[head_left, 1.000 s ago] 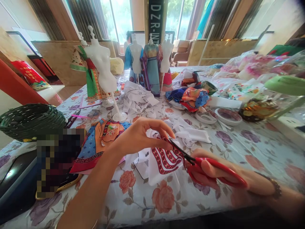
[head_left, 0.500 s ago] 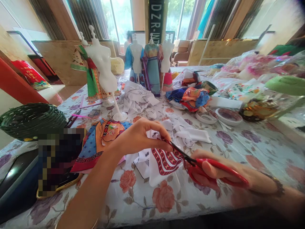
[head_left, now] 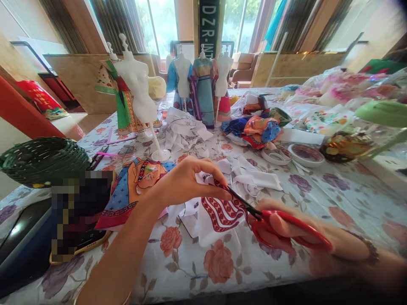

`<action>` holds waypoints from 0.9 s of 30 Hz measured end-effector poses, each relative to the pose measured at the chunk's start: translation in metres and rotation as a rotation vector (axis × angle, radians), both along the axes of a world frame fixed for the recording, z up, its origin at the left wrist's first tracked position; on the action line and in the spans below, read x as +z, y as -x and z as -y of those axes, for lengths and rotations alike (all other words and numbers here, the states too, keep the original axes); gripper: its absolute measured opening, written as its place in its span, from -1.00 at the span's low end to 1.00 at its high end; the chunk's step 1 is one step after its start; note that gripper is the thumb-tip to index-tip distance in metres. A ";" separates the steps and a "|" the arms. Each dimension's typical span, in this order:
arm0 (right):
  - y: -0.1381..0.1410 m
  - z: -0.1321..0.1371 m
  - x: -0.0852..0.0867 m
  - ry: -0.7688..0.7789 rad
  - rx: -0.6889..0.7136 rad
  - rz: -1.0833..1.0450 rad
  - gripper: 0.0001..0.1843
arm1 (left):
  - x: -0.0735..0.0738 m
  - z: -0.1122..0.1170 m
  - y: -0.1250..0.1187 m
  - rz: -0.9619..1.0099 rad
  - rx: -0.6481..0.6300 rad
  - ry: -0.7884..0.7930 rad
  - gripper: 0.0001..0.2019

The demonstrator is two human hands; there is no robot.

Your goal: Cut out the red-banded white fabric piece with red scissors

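Note:
My left hand pinches the upper edge of a white piece of fabric printed with curved dark red patterned bands. Red-handled scissors are gripped in my right hand, fingers through the handles. Their dark blades point up and left along the printed edge, close to my left fingertips. Whether the blades are parted is hard to make out. Below the fabric lie white scraps. A blue and orange doll garment lies flat to the left, partly behind my left forearm.
A white mannequin stands behind my left hand; several dressed ones stand farther back. White offcuts are heaped mid-table. A green woven basket and a phone sit left. Tape rolls and a colourful cloth pile lie right.
Both hands stay nearly in place. The printed fabric has shifted very slightly, and the scissors remain along its edge.

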State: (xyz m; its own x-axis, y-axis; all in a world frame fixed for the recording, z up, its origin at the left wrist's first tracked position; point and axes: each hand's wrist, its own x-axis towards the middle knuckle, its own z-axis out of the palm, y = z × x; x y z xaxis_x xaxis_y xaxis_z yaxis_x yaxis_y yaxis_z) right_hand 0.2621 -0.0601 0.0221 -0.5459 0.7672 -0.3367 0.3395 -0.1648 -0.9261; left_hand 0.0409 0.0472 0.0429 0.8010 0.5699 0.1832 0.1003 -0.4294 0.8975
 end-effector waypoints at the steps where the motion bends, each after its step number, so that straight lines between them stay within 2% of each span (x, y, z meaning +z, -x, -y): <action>1: -0.001 0.000 -0.001 -0.013 0.008 -0.024 -0.25 | 0.000 0.000 0.000 0.004 0.002 -0.006 -0.88; 10: -0.006 0.002 -0.004 -0.015 0.001 -0.079 -0.33 | 0.001 0.000 0.000 0.001 0.023 -0.011 -0.87; 14: -0.004 0.001 -0.001 -0.038 0.013 -0.073 -0.29 | 0.001 0.000 0.001 0.004 0.028 -0.006 -0.88; 21: 0.003 0.003 0.004 0.068 -0.110 0.009 -0.24 | -0.001 0.000 0.002 0.016 0.020 -0.005 -0.90; 27: 0.003 0.001 0.004 0.078 -0.078 -0.015 -0.25 | -0.001 -0.001 0.001 0.023 0.024 -0.025 -0.92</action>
State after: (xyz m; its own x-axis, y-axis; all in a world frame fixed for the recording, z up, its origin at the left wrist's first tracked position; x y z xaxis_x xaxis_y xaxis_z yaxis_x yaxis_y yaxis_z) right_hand 0.2594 -0.0614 0.0261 -0.4909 0.7793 -0.3895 0.3090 -0.2622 -0.9142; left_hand 0.0397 0.0478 0.0422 0.7824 0.5842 0.2158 0.0905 -0.4495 0.8887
